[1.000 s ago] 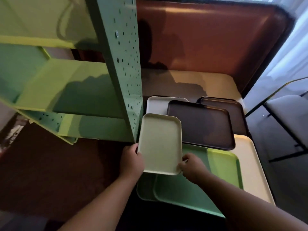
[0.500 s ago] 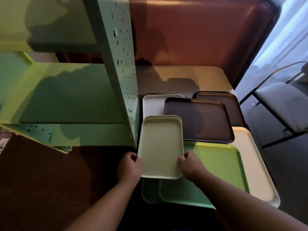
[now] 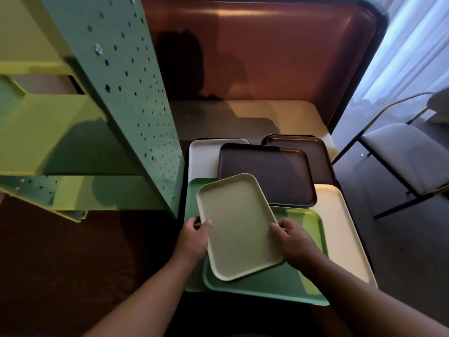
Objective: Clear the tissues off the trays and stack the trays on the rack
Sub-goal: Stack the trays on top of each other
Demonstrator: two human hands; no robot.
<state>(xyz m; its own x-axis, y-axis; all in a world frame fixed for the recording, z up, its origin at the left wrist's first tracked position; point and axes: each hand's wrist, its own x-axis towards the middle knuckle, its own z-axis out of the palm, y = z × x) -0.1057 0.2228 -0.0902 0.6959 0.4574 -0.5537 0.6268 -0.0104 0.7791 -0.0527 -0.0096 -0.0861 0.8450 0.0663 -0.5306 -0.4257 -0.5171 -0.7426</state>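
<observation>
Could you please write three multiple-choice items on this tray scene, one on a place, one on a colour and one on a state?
1. Where does the rack stand relative to the pile of trays?
A. to its left
B. to its right
C. on top of it

2. What colour is the large tray directly under the held pale tray?
A. red
B. green
C. black

3. How is the pale tray held?
A. by one hand only
B. by both hands, one at each long edge
C. by no hand, lying flat on the pile

Answers:
1. A, as the perforated green rack fills the left of the view, with the trays to its right.
2. B, as a green rim shows around the pale tray's near end.
3. B, as the left hand and the right hand each have a grip on an edge, and the tray sits skewed over the pile.
</observation>
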